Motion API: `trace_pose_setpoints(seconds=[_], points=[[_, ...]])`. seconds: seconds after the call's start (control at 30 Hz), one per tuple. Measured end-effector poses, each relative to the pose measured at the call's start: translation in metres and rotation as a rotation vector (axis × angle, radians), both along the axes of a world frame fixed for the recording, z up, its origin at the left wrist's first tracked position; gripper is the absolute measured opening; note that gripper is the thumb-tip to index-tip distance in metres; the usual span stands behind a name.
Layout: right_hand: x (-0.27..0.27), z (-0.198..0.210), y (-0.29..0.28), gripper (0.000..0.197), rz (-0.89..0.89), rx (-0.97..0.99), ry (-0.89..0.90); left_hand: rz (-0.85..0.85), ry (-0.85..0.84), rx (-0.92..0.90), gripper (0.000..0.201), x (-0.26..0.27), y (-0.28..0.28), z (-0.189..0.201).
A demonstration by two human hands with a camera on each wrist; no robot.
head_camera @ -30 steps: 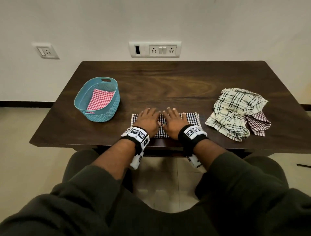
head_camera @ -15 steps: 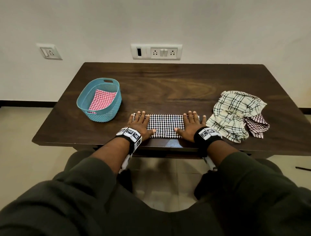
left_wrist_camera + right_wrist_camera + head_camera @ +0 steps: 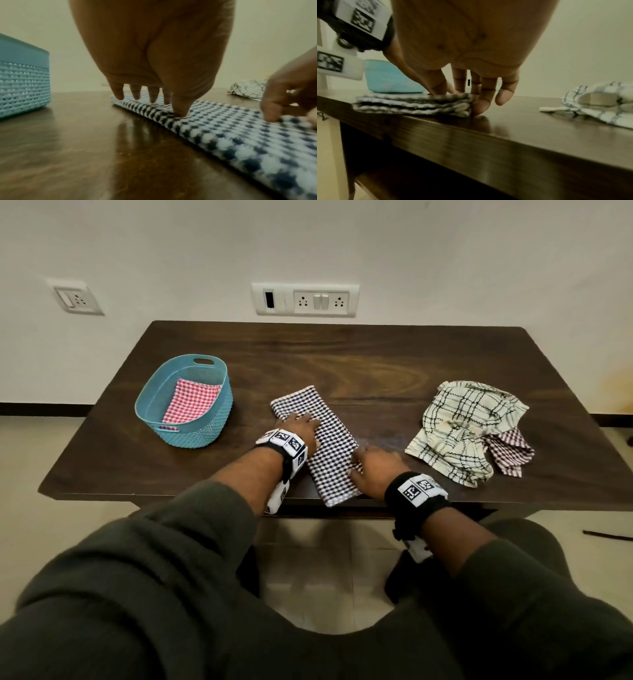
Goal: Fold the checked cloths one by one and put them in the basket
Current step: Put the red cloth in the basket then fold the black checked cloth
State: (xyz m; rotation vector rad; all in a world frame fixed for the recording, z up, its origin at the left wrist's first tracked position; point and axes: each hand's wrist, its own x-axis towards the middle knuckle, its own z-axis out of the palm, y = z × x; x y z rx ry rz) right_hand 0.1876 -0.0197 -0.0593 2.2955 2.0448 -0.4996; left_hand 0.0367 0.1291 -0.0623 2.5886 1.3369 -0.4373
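Note:
A black-and-white checked cloth (image 3: 330, 448) (image 3: 231, 128) (image 3: 411, 104), folded into a long layered strip, lies slantwise at the table's near edge. My left hand (image 3: 301, 422) (image 3: 149, 102) presses its far part with straight fingertips. My right hand (image 3: 363, 462) (image 3: 462, 100) pinches the strip's near right edge, thumb on top and fingers down against the table. The teal basket (image 3: 209, 426) (image 3: 22, 83) (image 3: 388, 78) stands to the left and holds a folded pink checked cloth (image 3: 191, 402).
A crumpled cream plaid cloth (image 3: 462, 426) (image 3: 599, 106) lies at the right of the dark wooden table (image 3: 376, 361), with a maroon checked cloth (image 3: 510, 451) partly under it. The wall with sockets runs behind the table.
The strip lay crosswise along the table edge with my hands flat on its two ends. It has turned to point away from me, my left hand moving farther out and my right nearer.

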Motion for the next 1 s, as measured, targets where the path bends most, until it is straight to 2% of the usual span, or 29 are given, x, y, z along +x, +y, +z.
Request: trace_pose_setpoints(seconds=[0.07,0.13,0.2,0.27,0.33,0.43,0.6,0.67,0.8,0.9,0.97,1.0], points=[[-0.009,0.000,-0.004,0.028,0.037,-0.011,0.104,-0.044,-0.050,0.003,0.063,0.001,0.006,0.001],[-0.011,0.001,-0.004,0.026,0.083,0.035,0.175,-0.084,-0.188,0.029,0.061,-0.005,0.004,0.003],[-0.007,0.004,0.001,0.037,0.111,0.141,0.187,-0.150,-0.289,0.048,0.054,-0.019,0.000,0.006],[-0.001,0.004,0.009,0.058,0.159,0.151,0.183,-0.240,-0.311,0.041,0.056,-0.038,-0.005,0.006],[0.001,0.002,0.013,0.077,0.244,-0.004,0.097,-0.318,-0.222,-0.036,0.070,-0.056,-0.017,0.004],[-0.006,-0.004,0.007,0.099,0.323,-0.239,-0.108,-0.323,-0.056,-0.147,0.094,-0.075,-0.036,-0.006],[-0.014,-0.021,-0.006,0.132,0.325,-0.214,-0.185,-0.318,-0.042,-0.131,0.102,-0.078,-0.054,-0.010],[-0.015,-0.027,-0.013,0.123,0.309,-0.126,-0.171,-0.326,-0.028,-0.085,0.109,-0.078,-0.058,-0.012],[-0.007,-0.027,-0.019,0.074,0.222,0.009,0.135,-0.363,-0.058,0.041,0.105,-0.082,-0.070,-0.017],[0.003,-0.018,-0.020,0.037,0.102,0.079,0.470,-0.384,-0.214,0.060,0.072,-0.082,-0.072,-0.014],[0.006,-0.008,-0.019,0.022,-0.041,0.101,0.678,-0.354,-0.405,-0.029,0.046,-0.080,-0.072,-0.004],[0.007,-0.002,-0.017,0.019,-0.098,0.111,0.763,-0.286,-0.498,-0.105,0.037,-0.079,-0.071,0.002]])
